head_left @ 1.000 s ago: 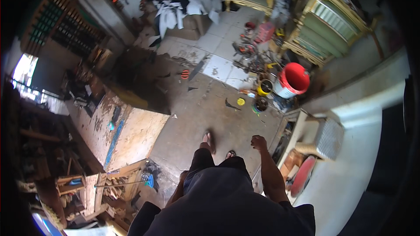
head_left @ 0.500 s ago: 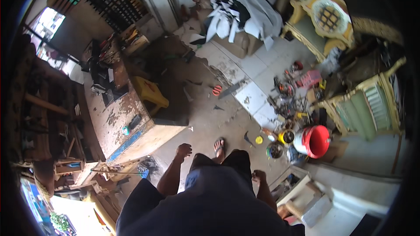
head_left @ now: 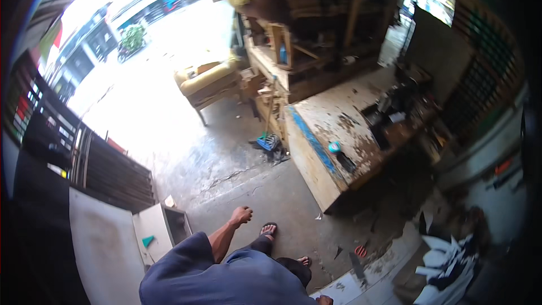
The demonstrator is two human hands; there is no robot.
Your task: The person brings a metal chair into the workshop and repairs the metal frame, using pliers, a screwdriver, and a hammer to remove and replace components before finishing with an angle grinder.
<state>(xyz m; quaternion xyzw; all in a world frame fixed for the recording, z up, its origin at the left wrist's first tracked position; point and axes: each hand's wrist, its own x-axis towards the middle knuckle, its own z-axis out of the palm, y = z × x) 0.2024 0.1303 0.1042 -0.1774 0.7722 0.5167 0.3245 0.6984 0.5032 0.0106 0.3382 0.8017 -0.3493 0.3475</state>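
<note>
My left hand (head_left: 241,216) hangs in front of my body over the concrete floor, fingers curled in, with nothing showing in it. Only a small part of my right hand (head_left: 324,300) enters at the bottom edge; its fingers are mostly out of sight. Neither hand touches anything that I can see. To the right of my feet, a pair of scissors with orange-red handles (head_left: 360,251) lies on the floor near dark scraps.
A worn worktable (head_left: 316,175) with a dark machine (head_left: 392,107) stands ahead right. Beyond my left hand are a blue dustpan (head_left: 266,142) and a yellow armchair (head_left: 210,82). A pale cabinet (head_left: 151,229) stands left; white and dark material (head_left: 446,262) lies at lower right.
My view has swung left, bringing in the bright outdoor area and the armchair. The red bucket and ornate chairs have left view. My right hand is now mostly cut off.
</note>
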